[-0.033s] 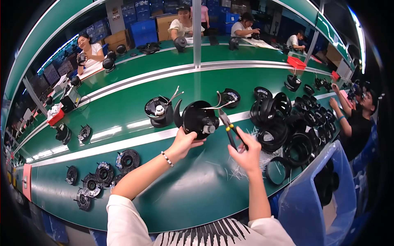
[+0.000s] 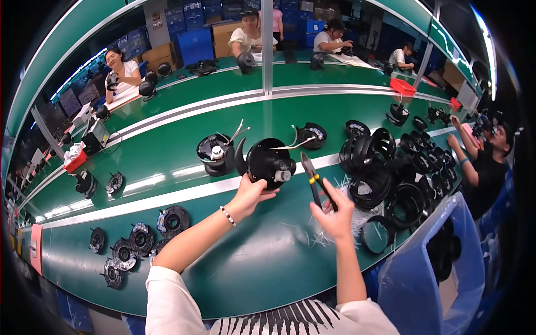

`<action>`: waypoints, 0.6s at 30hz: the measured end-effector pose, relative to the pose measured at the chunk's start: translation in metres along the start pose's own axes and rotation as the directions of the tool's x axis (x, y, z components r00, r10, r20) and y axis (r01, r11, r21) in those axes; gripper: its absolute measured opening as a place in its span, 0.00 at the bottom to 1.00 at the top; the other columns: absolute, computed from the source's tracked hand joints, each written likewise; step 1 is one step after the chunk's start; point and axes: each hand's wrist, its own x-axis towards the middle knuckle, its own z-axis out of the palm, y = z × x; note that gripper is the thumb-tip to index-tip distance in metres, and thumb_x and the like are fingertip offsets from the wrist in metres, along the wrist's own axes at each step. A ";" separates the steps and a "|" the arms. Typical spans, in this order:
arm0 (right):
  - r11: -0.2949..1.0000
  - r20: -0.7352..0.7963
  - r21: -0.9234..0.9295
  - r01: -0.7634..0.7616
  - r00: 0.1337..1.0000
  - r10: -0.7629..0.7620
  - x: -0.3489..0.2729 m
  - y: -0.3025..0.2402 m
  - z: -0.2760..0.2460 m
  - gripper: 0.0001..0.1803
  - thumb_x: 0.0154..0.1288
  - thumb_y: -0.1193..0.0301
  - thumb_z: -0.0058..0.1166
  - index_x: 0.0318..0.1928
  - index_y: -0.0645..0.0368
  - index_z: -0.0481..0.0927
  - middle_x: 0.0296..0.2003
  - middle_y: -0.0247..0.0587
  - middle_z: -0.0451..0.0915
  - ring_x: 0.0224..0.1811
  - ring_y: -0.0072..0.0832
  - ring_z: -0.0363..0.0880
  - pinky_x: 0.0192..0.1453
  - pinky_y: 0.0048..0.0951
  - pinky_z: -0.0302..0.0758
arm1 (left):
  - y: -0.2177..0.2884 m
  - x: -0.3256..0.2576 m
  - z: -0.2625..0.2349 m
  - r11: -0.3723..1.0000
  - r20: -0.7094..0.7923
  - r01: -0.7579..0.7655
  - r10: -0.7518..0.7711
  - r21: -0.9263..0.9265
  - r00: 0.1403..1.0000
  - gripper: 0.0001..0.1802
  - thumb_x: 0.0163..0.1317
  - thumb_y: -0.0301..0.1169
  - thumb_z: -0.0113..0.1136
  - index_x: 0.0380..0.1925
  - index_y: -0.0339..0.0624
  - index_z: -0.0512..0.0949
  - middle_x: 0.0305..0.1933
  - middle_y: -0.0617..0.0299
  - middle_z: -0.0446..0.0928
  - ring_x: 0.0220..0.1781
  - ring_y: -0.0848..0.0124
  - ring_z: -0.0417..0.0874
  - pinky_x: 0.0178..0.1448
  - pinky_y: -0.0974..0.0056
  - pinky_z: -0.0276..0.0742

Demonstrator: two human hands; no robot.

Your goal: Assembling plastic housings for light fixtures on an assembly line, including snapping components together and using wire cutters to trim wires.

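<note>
My left hand grips a round black plastic housing by its lower edge. A curved black arm and a small grey-white motor part show on the housing, and thin white wires run out to its upper right. In my right hand is a pair of cutting pliers with black and yellow handles. The plier tips point up and left, apart from the wires. Beyond the housing stands a similar black unit with a white centre, and another black part lies to its right.
Black rings are heaped at right beside scattered clear plastic strips. Black discs with circuit boards lie at left. A blue-lined bin stands at lower right. Co-workers sit across the bench; another person works at right.
The pliers have drawn slightly down and away from the white wires. My left hand and the housing have hardly moved.
</note>
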 end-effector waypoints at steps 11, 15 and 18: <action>0.953 -0.036 -0.128 0.276 0.959 -0.282 -0.034 0.031 0.026 0.31 0.29 0.72 0.61 0.43 0.63 0.75 0.34 0.45 0.74 0.32 0.37 0.74 0.37 0.30 0.73 | -0.007 0.165 -0.002 0.878 -0.033 0.040 -0.063 -0.477 0.997 0.20 0.57 0.31 0.51 0.42 0.23 0.61 0.46 0.41 0.66 0.46 0.51 0.74 0.44 0.61 0.79; 0.935 -0.090 -0.162 0.314 0.939 -0.331 -0.032 0.039 0.023 0.32 0.28 0.73 0.60 0.44 0.66 0.74 0.35 0.45 0.74 0.28 0.31 0.72 0.28 0.25 0.72 | -0.018 0.161 -0.021 0.871 -0.079 0.169 -0.230 -0.461 0.970 0.46 0.51 0.47 0.59 0.56 0.24 0.47 0.57 0.39 0.57 0.50 0.54 0.72 0.45 0.60 0.77; 0.938 -0.077 -0.137 0.318 0.941 -0.330 -0.029 0.032 0.018 0.33 0.28 0.73 0.60 0.45 0.66 0.74 0.35 0.46 0.73 0.27 0.31 0.72 0.28 0.25 0.71 | -0.023 0.116 -0.041 0.790 -0.067 0.141 -0.223 -0.597 0.972 0.55 0.47 0.60 0.52 0.59 0.25 0.42 0.57 0.43 0.59 0.53 0.54 0.70 0.49 0.57 0.74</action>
